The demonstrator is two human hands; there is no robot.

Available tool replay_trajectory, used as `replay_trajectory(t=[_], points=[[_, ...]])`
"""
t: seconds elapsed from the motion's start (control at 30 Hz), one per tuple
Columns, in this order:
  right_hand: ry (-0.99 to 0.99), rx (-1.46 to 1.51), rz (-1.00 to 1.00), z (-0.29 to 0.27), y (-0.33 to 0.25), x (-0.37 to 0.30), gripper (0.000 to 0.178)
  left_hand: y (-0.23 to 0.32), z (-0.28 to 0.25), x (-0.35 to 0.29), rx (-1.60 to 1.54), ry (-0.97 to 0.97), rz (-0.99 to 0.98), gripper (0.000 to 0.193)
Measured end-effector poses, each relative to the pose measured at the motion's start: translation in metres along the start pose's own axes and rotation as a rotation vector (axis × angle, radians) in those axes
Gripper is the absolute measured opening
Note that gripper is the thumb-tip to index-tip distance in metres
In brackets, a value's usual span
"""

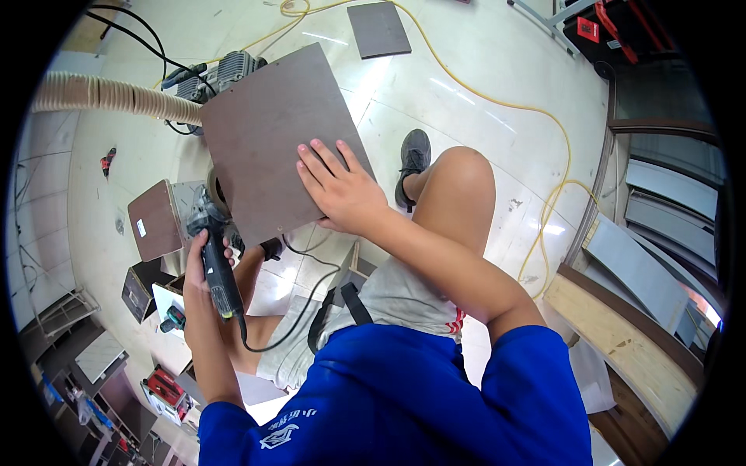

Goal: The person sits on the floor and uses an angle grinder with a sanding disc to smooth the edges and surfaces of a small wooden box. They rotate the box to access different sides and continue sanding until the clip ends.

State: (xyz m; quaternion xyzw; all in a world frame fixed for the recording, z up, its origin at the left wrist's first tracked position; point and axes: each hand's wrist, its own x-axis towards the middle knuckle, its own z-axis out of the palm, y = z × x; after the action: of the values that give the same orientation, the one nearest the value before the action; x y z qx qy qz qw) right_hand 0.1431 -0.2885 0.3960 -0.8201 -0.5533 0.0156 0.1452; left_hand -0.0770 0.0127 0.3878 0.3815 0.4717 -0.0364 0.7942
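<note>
My left hand [203, 264] is wrapped round the body of an angle grinder [220, 272], its head pointing away from me. The grinder's disc [217, 190] is at the left edge of a square brown board [272, 132]; whether it touches the edge I cannot tell. Flat on the board's face near its right edge lies my right hand [340, 186], fingers stretched and apart. A black cord [295, 346] runs from the grinder's lower end and loops across my lap. What supports the board from below is hidden.
A ribbed hose [116, 95] leads to a grey machine [233, 70] behind the board. Another brown panel [155, 221] stands at left. A yellow cable [497, 101] curves over the floor, past a small board [378, 31]. Long planks [622, 349] lean at right.
</note>
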Motion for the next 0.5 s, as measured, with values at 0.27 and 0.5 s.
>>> replay_trajectory(t=[0.27,0.5], points=[[0.056,0.04,0.018,-0.001,-0.002,-0.001,0.096,0.042,0.02,0.027,0.02,-0.026,0.051,0.04],[0.098,0.003,0.019,0.003,-0.003,-0.002,0.096,0.088,0.035,0.071,0.102,-0.033,0.093,0.04]])
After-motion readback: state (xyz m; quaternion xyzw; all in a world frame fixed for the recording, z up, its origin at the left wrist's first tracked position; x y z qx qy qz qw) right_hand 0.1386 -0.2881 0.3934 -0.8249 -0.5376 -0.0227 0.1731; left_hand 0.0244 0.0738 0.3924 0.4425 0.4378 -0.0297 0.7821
